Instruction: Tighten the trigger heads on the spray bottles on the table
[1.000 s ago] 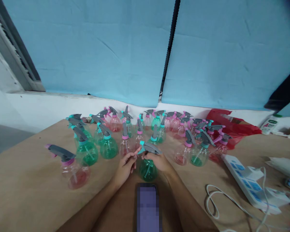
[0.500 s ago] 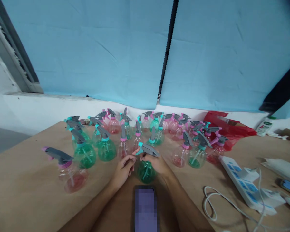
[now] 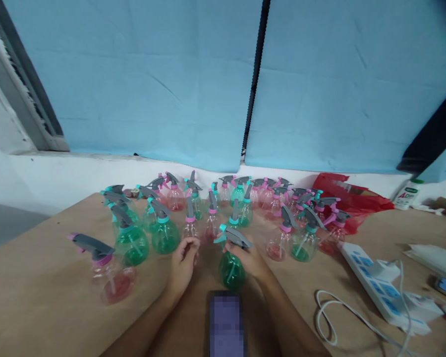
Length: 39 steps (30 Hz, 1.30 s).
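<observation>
1. The right hand (image 3: 250,258) is wrapped around the neck of a green spray bottle (image 3: 231,271), fingers closed tight just under its grey trigger head (image 3: 233,237). So that's a proper clamped grasp, not just a touch.
2. The bottle stands on the wooden table (image 3: 40,297), roughly upright and right in front of the person, with its teal nozzle pointing left. The round green belly sits below and slightly left of the gripping hand.
3. The left hand (image 3: 184,260) is off the bottle, just beside it on the left with a small gap between them. Its fingers are loosely curled and nothing is in it. The fingertips are up near a pink bottle (image 3: 191,229), but honestly I can't tell whether they touch it.
4. Behind both hands there's a whole crowd of spray bottles (image 3: 245,206), green and pink, and one more pink sprayer (image 3: 111,277) stands alone off to the left.
5. Over on the right are a white power strip (image 3: 371,277), a white cable (image 3: 330,317) and a red bag (image 3: 353,198).
</observation>
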Tool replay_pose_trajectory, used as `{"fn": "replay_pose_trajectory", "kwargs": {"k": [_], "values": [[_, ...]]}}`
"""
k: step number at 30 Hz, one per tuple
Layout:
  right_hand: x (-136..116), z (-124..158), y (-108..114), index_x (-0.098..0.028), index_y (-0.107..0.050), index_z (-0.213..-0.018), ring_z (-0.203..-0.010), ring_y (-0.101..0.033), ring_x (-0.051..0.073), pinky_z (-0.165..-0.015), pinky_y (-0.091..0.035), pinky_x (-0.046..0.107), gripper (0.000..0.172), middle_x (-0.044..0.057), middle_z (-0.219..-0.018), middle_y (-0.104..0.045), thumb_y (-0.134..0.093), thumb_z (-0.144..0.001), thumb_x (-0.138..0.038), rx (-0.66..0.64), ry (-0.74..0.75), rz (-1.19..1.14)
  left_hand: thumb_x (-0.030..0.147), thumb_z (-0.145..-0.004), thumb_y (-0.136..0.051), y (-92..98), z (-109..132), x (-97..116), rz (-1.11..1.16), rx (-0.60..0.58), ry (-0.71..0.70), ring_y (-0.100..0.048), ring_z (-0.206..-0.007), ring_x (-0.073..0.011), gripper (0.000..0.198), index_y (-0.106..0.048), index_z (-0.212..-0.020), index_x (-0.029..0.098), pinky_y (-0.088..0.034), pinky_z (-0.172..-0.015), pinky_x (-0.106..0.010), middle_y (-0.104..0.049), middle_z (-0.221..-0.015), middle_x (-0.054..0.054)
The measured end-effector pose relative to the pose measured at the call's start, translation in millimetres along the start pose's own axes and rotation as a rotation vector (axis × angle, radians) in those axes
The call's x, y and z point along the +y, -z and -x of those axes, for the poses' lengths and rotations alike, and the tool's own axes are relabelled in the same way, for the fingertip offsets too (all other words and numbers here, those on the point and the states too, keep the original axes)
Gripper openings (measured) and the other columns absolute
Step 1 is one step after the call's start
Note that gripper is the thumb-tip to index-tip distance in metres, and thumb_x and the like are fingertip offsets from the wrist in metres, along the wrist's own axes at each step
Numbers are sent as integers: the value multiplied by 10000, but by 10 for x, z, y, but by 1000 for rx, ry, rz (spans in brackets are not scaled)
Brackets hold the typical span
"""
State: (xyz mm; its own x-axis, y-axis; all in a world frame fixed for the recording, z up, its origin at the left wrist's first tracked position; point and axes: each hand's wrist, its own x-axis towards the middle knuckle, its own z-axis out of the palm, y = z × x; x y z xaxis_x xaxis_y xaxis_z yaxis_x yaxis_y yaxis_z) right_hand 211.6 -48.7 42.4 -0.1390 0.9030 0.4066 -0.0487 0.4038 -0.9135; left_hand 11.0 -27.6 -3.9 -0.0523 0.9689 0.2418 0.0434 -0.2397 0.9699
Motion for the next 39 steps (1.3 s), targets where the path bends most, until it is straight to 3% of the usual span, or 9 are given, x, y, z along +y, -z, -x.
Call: {"fn": "replay_pose_trajectory", "kwargs": {"k": [4, 7, 11, 14, 24, 28, 31, 35, 39], "values": [[-106, 45, 264, -217, -637, -890, -682, -618, 195, -669, -466, 311, 135, 17, -762, -662, -556, -797, -270, 7, 64, 39, 434, -883, -628, 90, -40, 55, -121, 249, -233, -539, -782, -154, 240, -546, -998, 240, -449, -713, -241, -545, -875, 13], [-119, 33, 425, -218, -580, -767, -647, -555, 186, -631, -425, 299, 65, 11, -704, -613, -519, -778, -241, 240, 129, 226, 408, -844, -677, 126, -82, 25, -255, 324, -304, -557, -1024, -216, 472, -470, -1238, 251, -483, -869, -323, -533, -1155, -57], [-25, 3, 478, -218, -540, -742, -573, -470, 165, -568, -350, 272, 70, -24, -611, -521, -517, -802, -247, 629, 82, 481, 376, -849, -683, 108, -127, -42, -295, 252, -338, -438, -1337, -318, 758, -281, -1475, 232, -416, -1065, -478, -368, -1487, -169], [67, -25, 457, -203, -583, -810, -595, -501, 168, -588, -364, 268, 115, -22, -636, -545, -566, -841, -313, 737, 38, 582, 335, -891, -637, 83, -145, -50, -254, 130, -371, -350, -1440, -318, 859, -110, -1563, 247, -397, -1101, -485, -328, -1563, -188], [269, -82, 420, -155, -565, -1278, -1018, -626, 267, -910, -475, 426, 453, 149, -1149, -676, -590, -901, -404, 746, 117, 573, 408, -825, -707, 96, -200, -171, -490, 292, -551, -506, -1210, -308, 760, -315, -1439, 191, -417, -1068, -546, -461, -1276, -140], [209, -66, 370, -167, -420, -1411, -1258, -521, 290, -1056, -408, 493, 589, 175, -1350, -542, -605, -895, -383, 847, 300, 558, 428, -831, -703, 90, -194, -151, -514, 266, -556, -510, -1201, -313, 810, -277, -1476, 188, -453, -1017, -531, -447, -1328, -162], [103, 3, 333, -174, -449, -1364, -1246, -503, 294, -1067, -388, 530, 503, 161, -1296, -520, -580, -903, -328, 916, 520, 623, 429, -821, -724, 74, -151, -105, -560, 253, -570, -505, -1195, -318, 821, -290, -1475, 191, -441, -1020, -533, -456, -1376, -167], [18, 105, 209, -194, -539, -1212, -1109, -552, 279, -977, -455, 511, 330, 117, -1137, -538, -559, -890, -266, 760, 716, 663, 424, -824, -730, 34, -38, -82, -601, 191, -584, -467, -1222, -333, 758, -334, -1434, 209, -426, -1024, -534, -482, -1339, -145], [40, 117, -22, -211, -527, -1275, -1052, -597, 252, -932, -498, 449, 367, 105, -1124, -600, -559, -913, -263, 526, 529, 537, 406, -853, -705, -4, 84, -79, -543, 19, -555, -514, -1161, -294, 725, -315, -1440, 236, -448, -1008, -494, -459, -1331, -138]]}}
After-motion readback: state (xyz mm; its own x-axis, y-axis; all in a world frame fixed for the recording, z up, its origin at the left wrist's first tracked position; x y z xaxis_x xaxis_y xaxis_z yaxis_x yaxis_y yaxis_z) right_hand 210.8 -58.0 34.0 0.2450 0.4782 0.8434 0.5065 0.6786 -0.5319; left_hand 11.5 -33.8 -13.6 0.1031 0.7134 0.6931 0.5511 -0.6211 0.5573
